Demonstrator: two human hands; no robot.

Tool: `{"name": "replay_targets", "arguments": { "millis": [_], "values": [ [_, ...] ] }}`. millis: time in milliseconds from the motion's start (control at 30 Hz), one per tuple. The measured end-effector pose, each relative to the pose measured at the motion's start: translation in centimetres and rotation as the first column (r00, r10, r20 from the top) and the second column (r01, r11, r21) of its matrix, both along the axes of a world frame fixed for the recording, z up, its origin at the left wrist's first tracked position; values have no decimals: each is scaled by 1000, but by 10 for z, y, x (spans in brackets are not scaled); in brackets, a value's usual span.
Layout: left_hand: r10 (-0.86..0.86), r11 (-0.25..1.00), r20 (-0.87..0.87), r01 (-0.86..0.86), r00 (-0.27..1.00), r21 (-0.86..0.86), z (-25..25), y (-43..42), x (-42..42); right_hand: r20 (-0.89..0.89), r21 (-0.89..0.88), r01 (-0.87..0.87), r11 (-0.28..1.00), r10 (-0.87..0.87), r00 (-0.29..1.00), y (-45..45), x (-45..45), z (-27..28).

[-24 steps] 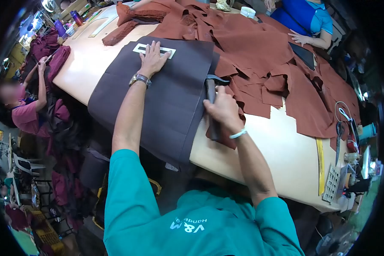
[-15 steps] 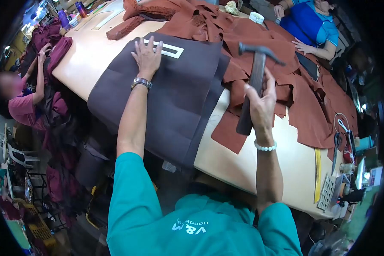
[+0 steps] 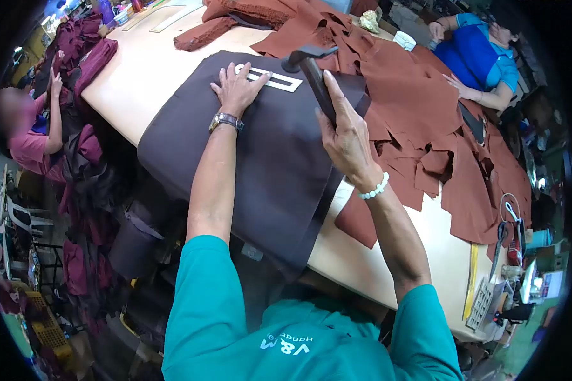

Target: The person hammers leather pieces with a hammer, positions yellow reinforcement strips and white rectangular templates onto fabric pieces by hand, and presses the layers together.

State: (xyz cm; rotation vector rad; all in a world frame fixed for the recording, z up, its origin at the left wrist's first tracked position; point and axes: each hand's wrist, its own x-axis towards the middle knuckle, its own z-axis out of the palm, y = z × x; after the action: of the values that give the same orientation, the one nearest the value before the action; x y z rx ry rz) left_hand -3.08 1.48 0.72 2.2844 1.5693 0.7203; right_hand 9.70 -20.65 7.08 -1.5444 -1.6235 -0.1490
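Note:
A dark sheet (image 3: 267,152) lies over the table and hangs past its near edge. On its far part rests a white rectangular frame (image 3: 286,81) with a slot in it. My left hand (image 3: 237,91) lies with fingers spread over the frame's left end and the sheet. My right hand (image 3: 349,136) is wrapped round the dark handle of a hammer (image 3: 314,79), raised just right of the frame, head toward the far side. Reddish-brown pieces of material (image 3: 407,95) lie to the right of the sheet.
One person in blue (image 3: 473,54) is at the far right of the table (image 3: 121,95); another in pink (image 3: 32,143) is at the left beside maroon cloth (image 3: 95,66). A yellow ruler (image 3: 471,282), a grey perforated plate (image 3: 480,305) and scissors (image 3: 499,238) lie at the right edge.
My right hand has lifted the hammer from beside the sheet's right edge, swung it out right, then brought it left over the sheet toward the frame. My left hand stays at the frame.

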Motion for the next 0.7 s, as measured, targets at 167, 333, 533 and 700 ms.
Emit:
{"name": "replay_targets", "arguments": {
  "millis": [167,333,533,700],
  "values": [
    [-12,1000,19,12,1000,-6,-4,-3,0,133,-341,66,938,-21,991,13,9,-28],
    [0,1000,16,0,1000,11,-5,0,0,-27,-90,45,995,-48,998,21,1,1],
    [-5,1000,26,4,1000,31,-5,-1,-1,55,-393,120,912,-107,993,22,0,-2],
    [2,1000,20,-3,1000,25,-5,-1,-3,63,-456,183,871,-173,983,30,-6,-14]
  ]
}}
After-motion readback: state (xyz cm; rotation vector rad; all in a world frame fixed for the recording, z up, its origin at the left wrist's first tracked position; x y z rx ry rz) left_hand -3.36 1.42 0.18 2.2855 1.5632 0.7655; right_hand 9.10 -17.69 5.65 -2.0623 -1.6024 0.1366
